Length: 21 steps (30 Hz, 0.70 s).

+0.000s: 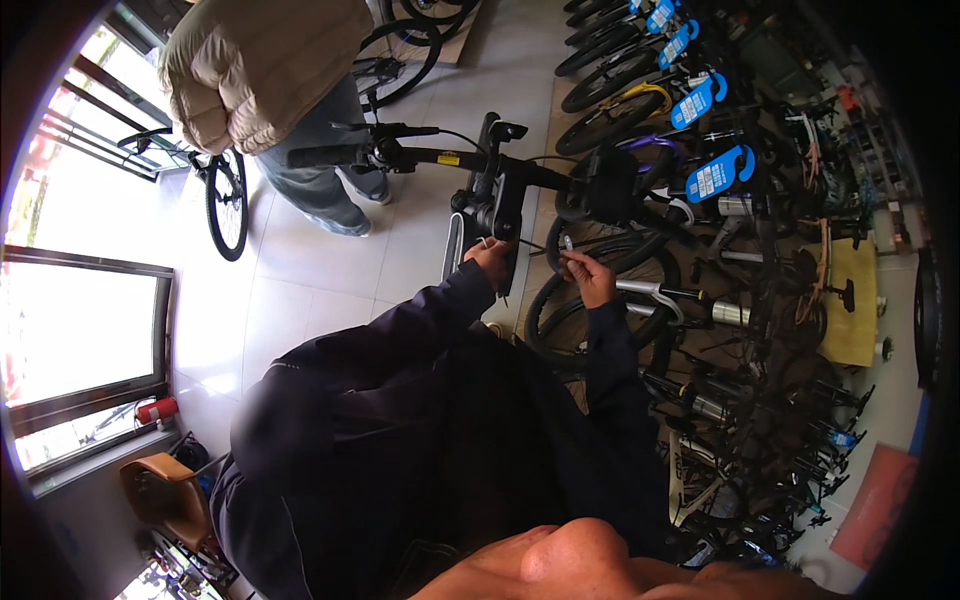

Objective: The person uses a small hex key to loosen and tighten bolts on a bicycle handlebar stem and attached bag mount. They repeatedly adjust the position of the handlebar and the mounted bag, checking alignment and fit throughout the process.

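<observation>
A bicycle stands in front of me, its black handlebar (425, 157) stretching left to right with a grip, brake lever and cables. My left hand (490, 262) is closed at the front of the bike, just below the stem (508, 205). A thin dark piece shows under its fingers, but what they hold is mostly hidden. To the right, beside a bicycle wheel, my right hand (592, 278) is raised. Its thumb and fingers pinch a small whitish piece (569, 243), too small to name.
A person in a beige jacket (265, 70) stands beyond the handlebar. Rows of bicycles with blue tags (712, 174) line the right side. At the left are glass doors (90, 340), a red fire extinguisher (157, 410) and a brown chair (172, 497). Another bicycle wheel (227, 205) stands near the doors.
</observation>
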Each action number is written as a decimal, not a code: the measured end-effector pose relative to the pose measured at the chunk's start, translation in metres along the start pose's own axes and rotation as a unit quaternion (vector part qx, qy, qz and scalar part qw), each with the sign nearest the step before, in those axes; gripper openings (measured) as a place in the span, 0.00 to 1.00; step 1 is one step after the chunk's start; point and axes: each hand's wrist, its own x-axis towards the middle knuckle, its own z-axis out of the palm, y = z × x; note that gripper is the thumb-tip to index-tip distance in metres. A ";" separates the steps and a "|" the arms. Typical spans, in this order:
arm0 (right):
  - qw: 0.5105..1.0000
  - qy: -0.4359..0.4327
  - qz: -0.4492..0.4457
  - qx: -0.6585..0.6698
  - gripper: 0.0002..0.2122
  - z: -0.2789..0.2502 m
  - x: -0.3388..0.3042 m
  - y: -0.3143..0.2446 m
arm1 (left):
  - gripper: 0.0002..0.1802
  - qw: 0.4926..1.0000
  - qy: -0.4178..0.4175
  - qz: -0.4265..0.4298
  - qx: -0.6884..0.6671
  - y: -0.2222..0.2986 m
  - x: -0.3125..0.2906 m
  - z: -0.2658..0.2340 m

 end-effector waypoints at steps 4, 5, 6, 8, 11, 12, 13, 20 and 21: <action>0.981 0.013 0.168 0.098 0.19 -0.003 0.005 0.022 | 0.24 1.000 -0.003 0.002 0.009 0.001 -0.004 0.001; 0.967 0.011 0.223 0.125 0.19 -0.006 0.012 0.023 | 0.23 1.000 0.007 -0.002 0.014 0.001 -0.003 0.001; 0.948 0.008 0.278 0.152 0.20 -0.007 0.018 0.023 | 0.22 1.000 -0.001 0.005 0.012 0.001 -0.003 0.001; 0.911 -0.016 0.352 0.216 0.19 -0.004 0.028 0.023 | 0.21 1.000 0.002 0.012 0.012 0.000 -0.002 0.002; 0.988 0.078 0.118 0.067 0.20 0.015 0.030 0.026 | 0.20 0.999 0.001 0.030 0.012 -0.001 -0.001 0.002; 0.995 0.093 -0.010 -0.013 0.22 0.019 0.027 0.027 | 0.19 0.998 0.022 0.038 0.036 -0.001 0.000 0.003; 0.994 0.105 0.002 -0.020 0.22 0.019 0.025 0.026 | 0.19 0.996 0.042 0.046 0.059 -0.002 0.000 0.004; 0.947 -0.027 0.317 0.037 0.17 -0.004 0.014 0.011 | 0.17 0.996 0.048 0.048 0.059 -0.001 -0.006 0.015; 0.951 -0.019 0.308 0.023 0.16 0.000 0.014 0.008 | 0.17 0.995 0.050 0.053 0.062 0.000 -0.005 0.016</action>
